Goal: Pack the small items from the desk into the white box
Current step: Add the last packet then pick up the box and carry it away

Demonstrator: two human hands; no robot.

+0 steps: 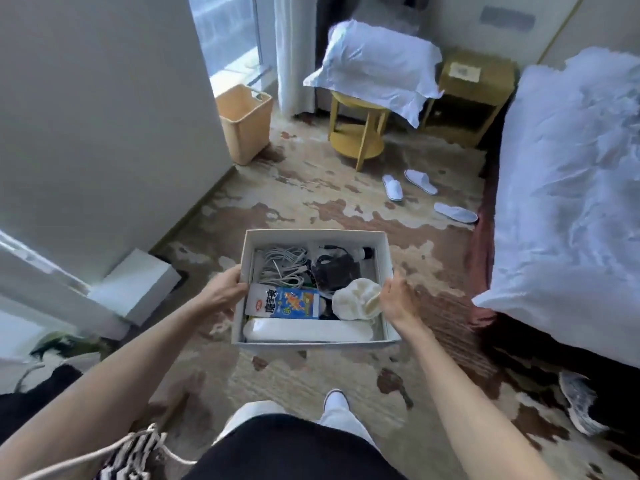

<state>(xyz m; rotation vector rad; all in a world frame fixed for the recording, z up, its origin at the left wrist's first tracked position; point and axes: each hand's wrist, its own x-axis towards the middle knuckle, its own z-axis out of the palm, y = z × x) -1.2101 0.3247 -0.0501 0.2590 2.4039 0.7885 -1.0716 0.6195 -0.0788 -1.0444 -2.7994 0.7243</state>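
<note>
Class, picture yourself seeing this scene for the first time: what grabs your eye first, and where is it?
The open white box stands out at centre, held above the patterned carpet by the left hand and right hand at its side walls. Inside, a bright blue snack packet lies next to white cables. Beyond, white slippers lie scattered near the bed.

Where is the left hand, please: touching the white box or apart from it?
Touching. The head view shows the left hand gripping the white box by its left wall.
</note>
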